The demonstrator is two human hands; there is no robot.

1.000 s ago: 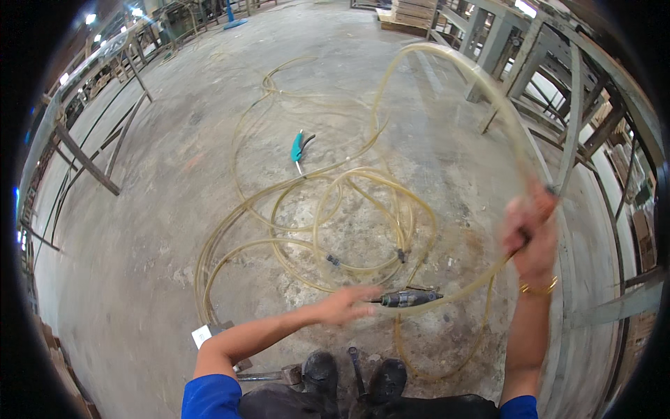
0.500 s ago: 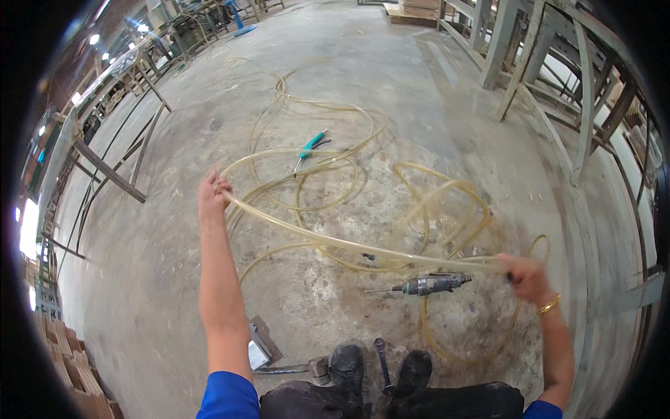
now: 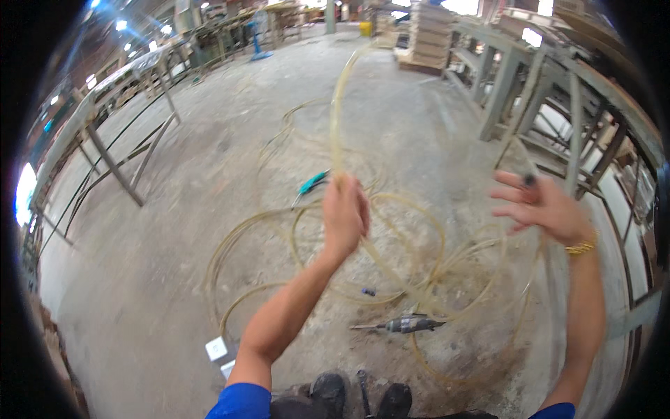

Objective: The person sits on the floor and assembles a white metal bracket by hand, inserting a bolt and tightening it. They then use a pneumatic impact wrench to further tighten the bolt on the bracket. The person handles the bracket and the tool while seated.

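Note:
My left hand (image 3: 345, 213) is raised in front of me, closed around a long yellowish translucent hose (image 3: 336, 112) that arcs up and away from it. My right hand (image 3: 541, 206) is blurred at the right, fingers spread, with a dark hose end (image 3: 530, 180) pinched at its fingertips. Many loops of the same hose (image 3: 419, 230) lie tangled on the concrete floor (image 3: 209, 160) below both hands. A grey pneumatic tool (image 3: 408, 325) lies on the floor near my shoes (image 3: 363, 398). A teal-handled tool (image 3: 310, 184) lies farther out.
Metal-framed benches (image 3: 112, 140) line the left side and grey metal racks (image 3: 558, 98) the right. Stacked wooden pallets (image 3: 426, 35) stand at the back. Two small white cards (image 3: 218, 348) lie on the floor by my left elbow.
My left hand swung from far left to the centre, lifting a hose loop upward. My right hand rose from low right to chest height. The view tilted up.

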